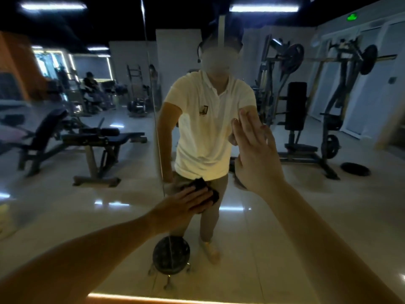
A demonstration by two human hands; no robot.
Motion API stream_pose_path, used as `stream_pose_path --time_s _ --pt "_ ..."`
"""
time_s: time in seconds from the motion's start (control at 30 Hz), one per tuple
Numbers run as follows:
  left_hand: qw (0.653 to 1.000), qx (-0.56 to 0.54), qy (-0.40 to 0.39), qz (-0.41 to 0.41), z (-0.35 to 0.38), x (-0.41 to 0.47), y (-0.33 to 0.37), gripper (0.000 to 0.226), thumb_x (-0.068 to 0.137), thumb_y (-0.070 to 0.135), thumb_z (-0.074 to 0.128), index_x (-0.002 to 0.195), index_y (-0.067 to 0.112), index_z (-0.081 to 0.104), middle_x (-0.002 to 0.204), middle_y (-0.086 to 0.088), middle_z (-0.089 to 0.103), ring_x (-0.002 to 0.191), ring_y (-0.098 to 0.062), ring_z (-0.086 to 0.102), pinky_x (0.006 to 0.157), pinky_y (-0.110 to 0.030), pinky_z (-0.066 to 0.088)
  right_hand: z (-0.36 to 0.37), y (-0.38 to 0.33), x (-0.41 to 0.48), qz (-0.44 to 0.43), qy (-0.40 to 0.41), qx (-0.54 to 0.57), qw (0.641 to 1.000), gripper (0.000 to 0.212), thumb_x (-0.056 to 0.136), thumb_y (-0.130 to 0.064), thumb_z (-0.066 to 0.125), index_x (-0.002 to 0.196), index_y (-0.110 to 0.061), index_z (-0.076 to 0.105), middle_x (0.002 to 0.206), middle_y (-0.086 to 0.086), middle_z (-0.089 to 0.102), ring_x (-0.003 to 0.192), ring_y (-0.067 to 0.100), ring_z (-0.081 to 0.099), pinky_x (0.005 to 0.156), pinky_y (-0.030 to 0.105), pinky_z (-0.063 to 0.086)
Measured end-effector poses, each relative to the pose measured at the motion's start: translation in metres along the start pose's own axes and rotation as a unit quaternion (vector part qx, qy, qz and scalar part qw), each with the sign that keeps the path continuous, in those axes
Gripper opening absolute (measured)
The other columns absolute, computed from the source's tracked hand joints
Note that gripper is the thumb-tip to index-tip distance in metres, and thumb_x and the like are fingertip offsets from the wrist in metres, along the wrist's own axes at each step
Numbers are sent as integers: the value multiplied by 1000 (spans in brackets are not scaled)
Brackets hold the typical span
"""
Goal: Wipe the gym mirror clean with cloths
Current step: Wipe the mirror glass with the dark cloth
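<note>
A large wall mirror [285, 227] fills the view, with a vertical seam [157, 132] between two panes. My left hand [182, 205] presses a dark cloth [203, 191] flat against the glass just right of the seam, fingers straight over it. My right hand [256, 154] is raised higher and to the right, fingers straight and together, palm at the glass; it holds nothing. My own reflection in a white shirt stands behind both hands.
The mirror reflects gym gear: a black bench [87, 141] at left, plate-loaded machines [306, 106] at right, a loose weight plate [355, 168] on the tiled floor. A round black stool [171, 255] shows low at the seam. A lit strip [131, 298] runs along the mirror's bottom edge.
</note>
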State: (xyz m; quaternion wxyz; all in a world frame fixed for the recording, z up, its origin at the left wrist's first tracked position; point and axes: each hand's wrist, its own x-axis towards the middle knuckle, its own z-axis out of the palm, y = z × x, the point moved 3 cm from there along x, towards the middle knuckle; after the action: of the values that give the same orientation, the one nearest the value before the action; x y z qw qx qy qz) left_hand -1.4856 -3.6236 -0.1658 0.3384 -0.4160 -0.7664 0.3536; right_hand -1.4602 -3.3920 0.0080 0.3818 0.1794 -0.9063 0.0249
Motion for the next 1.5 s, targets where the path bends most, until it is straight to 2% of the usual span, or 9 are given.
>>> stream_pose_path --time_s 0.2,0.37,0.53,0.73,0.87,1.03,1.2,1.37,1.5 --pt "998 53 2 44 8 3 -10 104 93 22 66 164 8 -8 170 -22 -12 157 -42 -11 124 -59 -16 1 -6 -3 9 -14 -39 999 86 87 -25 47 163 -6 11 172 13 -4 159 30 -3 126 56 14" --pt "968 -56 160 -185 -65 40 -137 73 105 34 44 163 8 8 168 -19 4 158 -33 0 129 -51 -6 6 -15 -3 37 -18 1 999 84 89 -34 29 164 -9 -1 172 11 -9 159 29 -9 127 56 10" --pt "897 -91 263 -344 -100 52 -198 73 108 37 42 163 -1 12 169 -27 3 159 -39 0 129 -52 -3 8 -30 0 93 -14 5 996 98 88 -18 55 164 -9 -6 172 6 -15 158 22 -16 127 45 2" --pt "992 -50 100 -56 -37 48 -87 80 104 33 50 162 8 1 168 -18 -9 155 -35 -12 120 -51 -28 -10 -35 2 105 -69 -11 992 88 99 -22 52 164 -12 -6 170 2 -23 157 19 -17 128 44 -3" --pt "985 -35 127 -113 -65 58 -136 77 107 40 35 163 11 -8 169 -19 -19 156 -35 -22 124 -51 -20 -33 -27 11 86 -56 -18 995 79 97 -17 54 164 -15 14 173 3 5 157 22 15 129 47 10" --pt "903 -28 268 -335 -151 82 -282 73 108 41 40 163 8 5 170 -25 11 159 -38 7 129 -54 7 -54 -1 36 76 62 26 995 66 96 -20 48 160 -13 32 168 2 24 151 24 30 123 52 28" --pt "805 -91 309 -499 -168 109 -288 73 109 40 34 164 2 7 171 -24 3 159 -38 2 130 -48 -3 -75 29 62 31 192 20 981 59 96 -15 64 150 -3 46 160 14 38 144 28 36 115 58 39" --pt "936 -44 212 -277 -140 154 -189 74 110 45 35 165 7 3 171 -19 -1 160 -33 -3 130 -52 9 -86 60 83 56 235 7 970 65 93 -13 61 154 -3 39 165 16 28 150 32 29 120 60 31" --pt "909 -41 227 -347 -150 126 -238 76 107 50 40 165 11 11 171 -18 9 159 -35 6 127 -57 19 -76 65 94 36 212 -18 976 64 99 -27 42 156 -1 33 168 18 22 156 32 20 122 59 27"
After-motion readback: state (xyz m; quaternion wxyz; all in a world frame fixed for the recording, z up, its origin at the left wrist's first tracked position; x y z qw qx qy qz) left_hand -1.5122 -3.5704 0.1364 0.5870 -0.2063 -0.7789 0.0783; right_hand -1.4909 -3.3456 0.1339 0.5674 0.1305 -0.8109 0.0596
